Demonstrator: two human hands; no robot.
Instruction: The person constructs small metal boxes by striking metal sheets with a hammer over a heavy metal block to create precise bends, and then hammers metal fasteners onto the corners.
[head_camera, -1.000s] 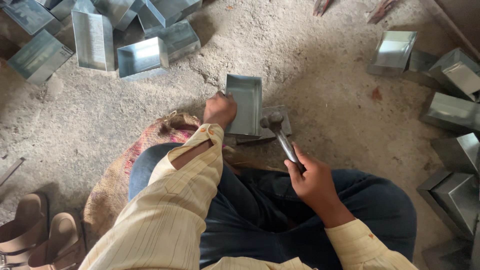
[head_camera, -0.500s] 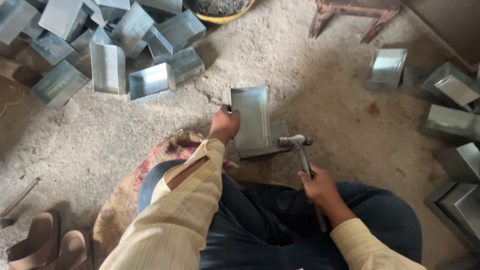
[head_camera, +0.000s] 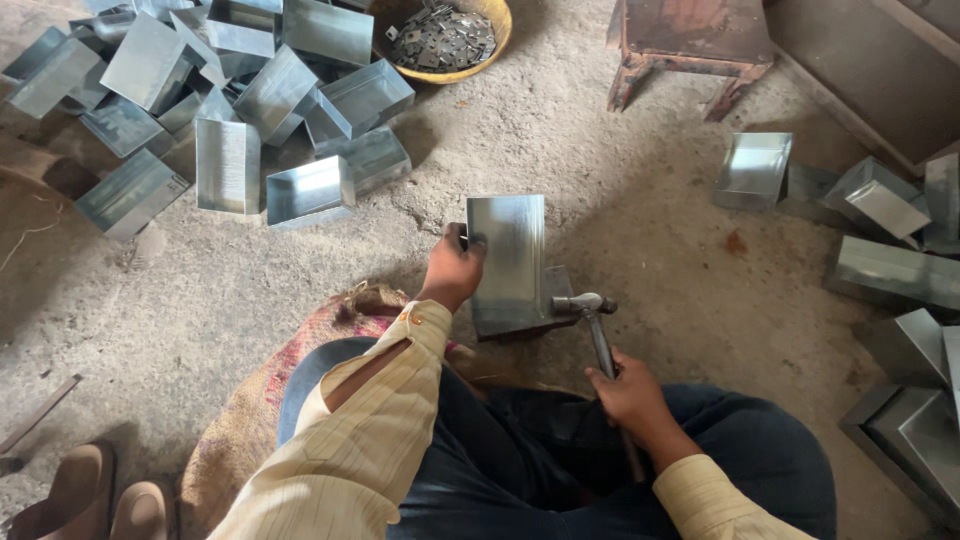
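A rough, dusty concrete floor (head_camera: 620, 210) fills the view, pale grey and gritty, with a small reddish stain right of centre. A person sits on it on a burlap sack (head_camera: 250, 430), wearing dark trousers and pale striped sleeves. At upper left lies a heap of folded sheet-metal boxes (head_camera: 230, 110), shiny and tumbled over one another; more metal boxes (head_camera: 880, 240) line the right edge. A rusty metal stool (head_camera: 690, 40) stands at the top, and beside it a yellow bowl (head_camera: 495, 40) holds small metal pieces. A pair of sandals (head_camera: 100, 500) sits at the lower left corner.

In the middle, a sheet-metal tray (head_camera: 507, 260) rests on a dark metal block (head_camera: 556, 300) on the floor. The left hand (head_camera: 455, 270) is closed around the tray's left edge, steadying it. The right hand (head_camera: 625, 390) is wrapped tightly round the handle of a hammer (head_camera: 592, 318), whose head sits just beside the tray's lower right edge.
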